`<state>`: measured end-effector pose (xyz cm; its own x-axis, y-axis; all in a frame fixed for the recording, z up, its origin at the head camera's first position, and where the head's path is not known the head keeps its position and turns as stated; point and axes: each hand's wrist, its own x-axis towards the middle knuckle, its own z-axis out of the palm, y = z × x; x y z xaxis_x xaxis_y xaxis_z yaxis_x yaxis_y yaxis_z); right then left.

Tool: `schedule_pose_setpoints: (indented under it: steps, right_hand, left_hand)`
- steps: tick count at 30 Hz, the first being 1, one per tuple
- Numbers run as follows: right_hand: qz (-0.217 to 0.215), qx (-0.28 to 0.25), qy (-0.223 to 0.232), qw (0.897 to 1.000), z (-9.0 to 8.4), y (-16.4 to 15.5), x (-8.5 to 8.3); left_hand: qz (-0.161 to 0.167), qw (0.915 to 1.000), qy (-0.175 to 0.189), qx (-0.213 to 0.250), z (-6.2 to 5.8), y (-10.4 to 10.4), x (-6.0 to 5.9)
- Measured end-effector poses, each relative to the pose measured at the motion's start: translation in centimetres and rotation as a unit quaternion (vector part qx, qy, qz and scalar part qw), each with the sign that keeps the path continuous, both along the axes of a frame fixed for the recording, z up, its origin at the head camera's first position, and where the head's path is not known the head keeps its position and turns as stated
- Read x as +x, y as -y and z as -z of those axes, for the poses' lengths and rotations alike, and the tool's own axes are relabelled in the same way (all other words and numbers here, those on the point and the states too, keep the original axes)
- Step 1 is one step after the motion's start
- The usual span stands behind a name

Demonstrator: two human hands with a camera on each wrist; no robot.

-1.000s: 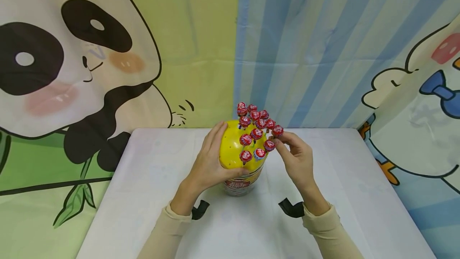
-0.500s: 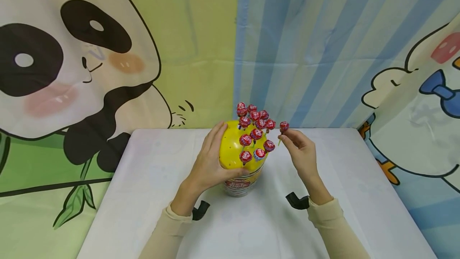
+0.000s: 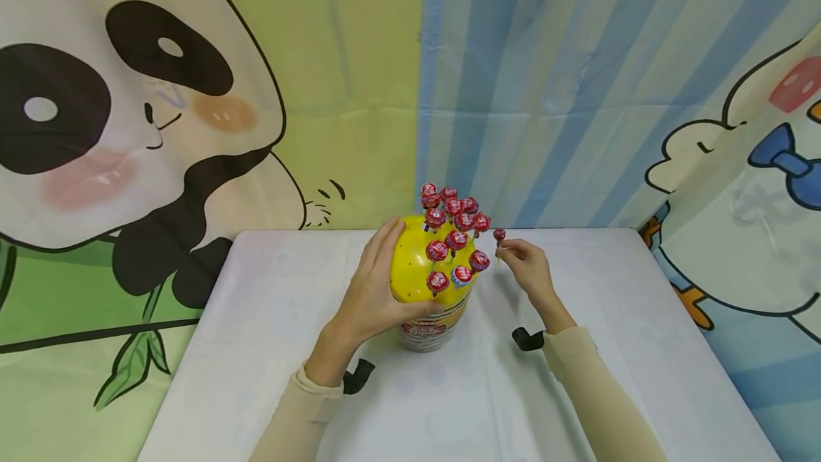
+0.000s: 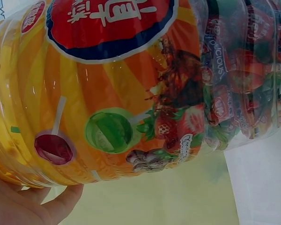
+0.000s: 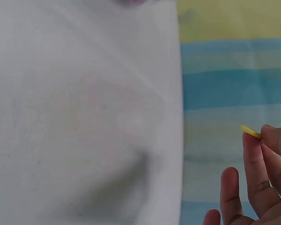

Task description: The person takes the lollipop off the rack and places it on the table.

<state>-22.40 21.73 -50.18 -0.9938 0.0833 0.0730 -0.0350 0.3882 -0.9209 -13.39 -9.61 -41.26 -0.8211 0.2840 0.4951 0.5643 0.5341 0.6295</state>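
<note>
This looks like a staged recording corner dressed for children rather than a lived-in room. A white-covered table [image 3: 269,348] stands against hanging cartoon backdrops: a panda cloth [image 3: 128,127] from nine to twelve o'clock, and a blue-striped cloth with a bow-tied bird [image 3: 737,184] from twelve to three.

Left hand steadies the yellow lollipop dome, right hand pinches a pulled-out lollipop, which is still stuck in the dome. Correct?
Not quite. The lollipop in the right hand is clear of the yellow dome, held apart to its right side; the head view shows the gap. The rest holds: the left hand grips the dome, and the right hand pinches the lollipop by its stick.
</note>
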Motion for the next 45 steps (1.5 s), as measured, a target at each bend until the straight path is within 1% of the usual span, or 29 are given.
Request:
schedule_pose_setpoints:
  steps: [5, 9, 13, 17, 22, 26, 33, 38, 42, 45]
  right_hand:
    - [0.003, 0.041, 0.048, 0.998, 1.7, 0.0, -1.6]
    - [-0.002, 0.09, 0.06, 0.994, 3.0, 0.2, -2.5]
    - [-0.005, 0.142, 0.081, 0.987, 4.1, 0.5, -2.9]
    - [-0.003, 0.161, 0.102, 0.982, 4.5, 0.7, -3.0]
    - [0.001, 0.176, 0.11, 0.978, 4.5, 1.0, -3.1]
    - [0.002, 0.18, 0.116, 0.977, 4.5, 1.1, -3.0]
    - [0.006, 0.185, 0.099, 0.978, 4.5, 1.2, -2.9]
    - [0.0, 0.189, 0.086, 0.978, 4.4, 0.7, -2.7]
    - [-0.017, 0.201, 0.074, 0.977, 4.0, 0.1, -2.1]
    - [-0.027, 0.196, 0.047, 0.979, 3.1, -0.2, -1.2]
  left_hand:
    - [0.001, 1.0, -0.004, 0.003, 0.1, 0.1, -0.1]
    - [0.003, 1.0, -0.004, 0.003, 0.1, 0.1, 0.0]
    - [0.004, 1.0, -0.004, 0.004, 0.1, 0.1, 0.0]
    - [0.006, 1.0, -0.003, 0.005, 0.1, 0.0, 0.0]
    - [0.008, 0.9999, -0.007, 0.007, 0.1, 0.0, -0.1]
    - [0.007, 0.9999, -0.002, 0.007, 0.2, 0.0, 0.0]
    - [0.008, 0.9999, -0.008, 0.007, 0.2, 0.1, -0.1]
    - [0.009, 0.9999, -0.011, 0.006, 0.2, 0.0, -0.2]
    - [0.009, 0.9999, -0.01, 0.008, 0.1, 0.0, -0.1]
    - [0.007, 0.9999, -0.006, 0.007, 0.1, 0.0, -0.1]
